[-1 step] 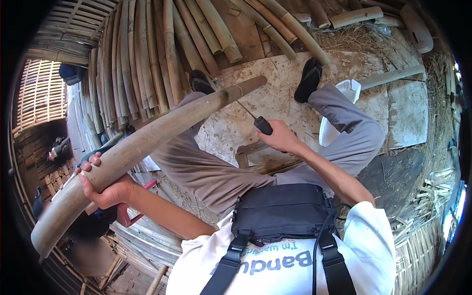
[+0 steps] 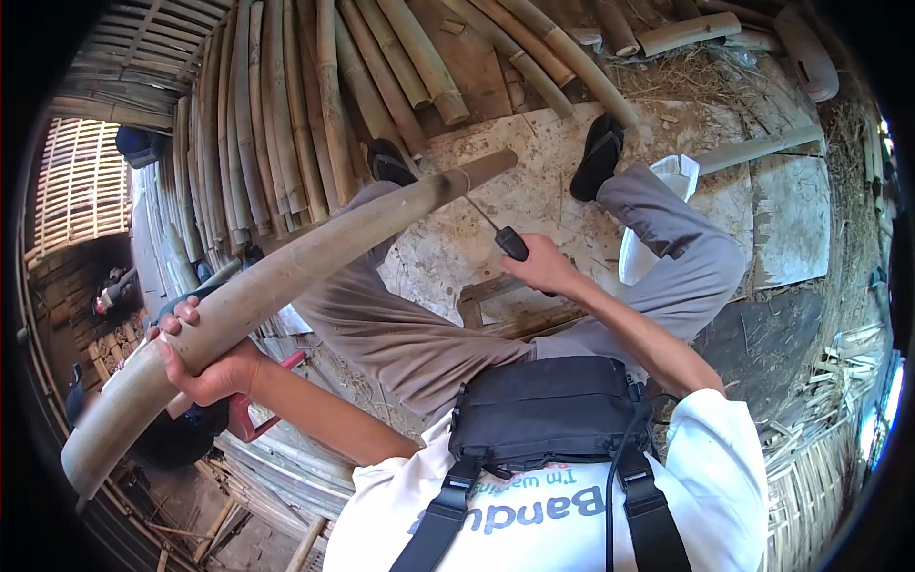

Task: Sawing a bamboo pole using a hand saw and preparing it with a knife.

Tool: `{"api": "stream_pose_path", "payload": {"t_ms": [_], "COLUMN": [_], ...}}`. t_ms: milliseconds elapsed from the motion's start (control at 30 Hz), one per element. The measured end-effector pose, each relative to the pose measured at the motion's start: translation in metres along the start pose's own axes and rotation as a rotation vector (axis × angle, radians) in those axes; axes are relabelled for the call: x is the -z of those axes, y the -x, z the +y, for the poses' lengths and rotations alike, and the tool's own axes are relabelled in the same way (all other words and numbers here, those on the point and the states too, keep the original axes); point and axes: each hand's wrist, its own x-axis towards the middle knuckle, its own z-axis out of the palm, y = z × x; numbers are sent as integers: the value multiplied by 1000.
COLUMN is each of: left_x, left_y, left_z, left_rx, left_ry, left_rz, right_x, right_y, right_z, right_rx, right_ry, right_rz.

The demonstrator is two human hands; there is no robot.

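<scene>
Clasping bamboo pole (image 2: 315, 246) from beneath with left hand (image 2: 217, 370) (by curled fingers), gripping black-handled, thin-bladed tool (image 2: 512, 244) in forward-stretched right hand (image 2: 543, 266).

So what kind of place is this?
Maybe a bamboo workshop: bamboo poles lie side by side, pale strips are heaped at the right, and the left hand grips a thick bamboo piece.

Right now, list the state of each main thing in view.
Bamboo pole, held aslant
Black-handled tool, pointing toward pole, contact unclear
Left hand, gripping pole
Right hand, closed on tool
Chest bag, strapped on
Sandals, worn
Other bamboo poles, lying side by side
</scene>
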Motion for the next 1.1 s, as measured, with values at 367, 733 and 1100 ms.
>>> {"api": "stream_pose_path", "payload": {"t_ms": [367, 733, 1100], "left_x": [-9, -7, -11], "left_y": [-8, -14, -17], "left_z": [-13, -15, -20], "left_rx": [27, 28, -13], "left_ry": [-27, -140, -256], "left_rz": [-55, 195, 380], "right_x": [-21, -17, -5], "right_y": [-6, -28, -22], "right_z": [39, 52, 35], "right_rx": [164, -100, -287], "right_ry": [-21, -109, -186], "right_rz": [189, 31, -35]}}
